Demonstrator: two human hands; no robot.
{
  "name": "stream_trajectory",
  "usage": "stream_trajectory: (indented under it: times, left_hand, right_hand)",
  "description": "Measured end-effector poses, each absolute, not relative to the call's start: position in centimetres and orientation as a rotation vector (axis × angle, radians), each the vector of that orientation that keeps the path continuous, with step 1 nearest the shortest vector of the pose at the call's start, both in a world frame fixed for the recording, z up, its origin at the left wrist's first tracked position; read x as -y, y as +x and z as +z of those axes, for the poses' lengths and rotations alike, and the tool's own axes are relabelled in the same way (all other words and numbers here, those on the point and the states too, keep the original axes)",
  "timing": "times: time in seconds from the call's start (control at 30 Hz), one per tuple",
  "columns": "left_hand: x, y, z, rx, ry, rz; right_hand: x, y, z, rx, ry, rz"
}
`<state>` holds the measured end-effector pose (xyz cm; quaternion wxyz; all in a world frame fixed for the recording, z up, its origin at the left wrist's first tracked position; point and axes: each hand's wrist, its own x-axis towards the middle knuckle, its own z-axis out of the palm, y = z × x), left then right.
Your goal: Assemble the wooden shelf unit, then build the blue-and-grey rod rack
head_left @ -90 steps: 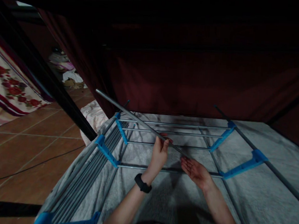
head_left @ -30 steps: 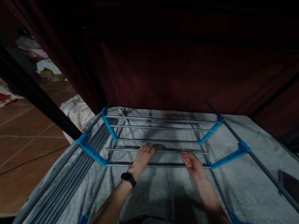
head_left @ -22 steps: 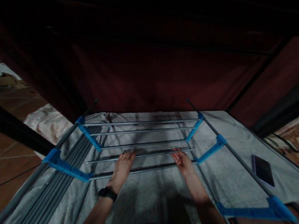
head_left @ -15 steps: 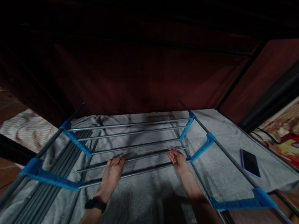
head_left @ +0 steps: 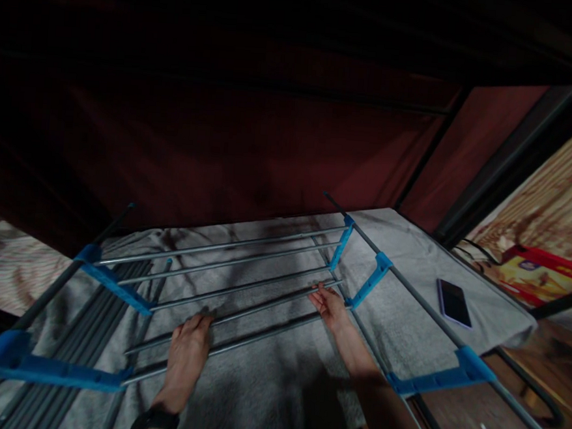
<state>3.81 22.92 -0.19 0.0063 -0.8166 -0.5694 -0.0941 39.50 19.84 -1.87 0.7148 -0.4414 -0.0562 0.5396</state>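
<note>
A loose grey metal tube lies across both my hands, its two ends free of the blue brackets. My left hand, with a dark band on the wrist, is closed over the tube near its left end. Near the other end, my right hand pinches it between thumb and fingers. Around them stands a partly built rack of grey tubes. A blue plastic bracket on the left and another blue bracket on the right carry several crossbars. Closer to me, a left front bracket and a right middle bracket hold a lower crossbar.
Several spare grey tubes lie bundled at the left on a grey cloth. To the right are a phone and a red and yellow box. A dark red panel rises behind the rack. Another blue bracket sits at right front.
The whole scene has shifted left in view as the camera turned right. Both hands keep their hold on the loose tube, which stays in nearly the same place relative to the rack.
</note>
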Motion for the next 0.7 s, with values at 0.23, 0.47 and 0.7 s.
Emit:
stream_trajectory:
  times: [0.23,0.47,0.7]
  left_hand:
    - [-22.8,3.7,-0.7,1.756,-2.521,-0.478]
    - [-22.8,3.7,-0.8,1.773,-2.468,-0.447]
    - [-22.7,3.7,-0.8,1.755,-2.503,-0.498]
  right_hand:
    - [-19.8,39.4,-1.5,0.112,-0.986,1.179]
    - [-19.7,39.5,-2.0,0.121,-0.972,1.191]
    - [-19.9,39.9,-2.6,0.107,-0.97,1.179]
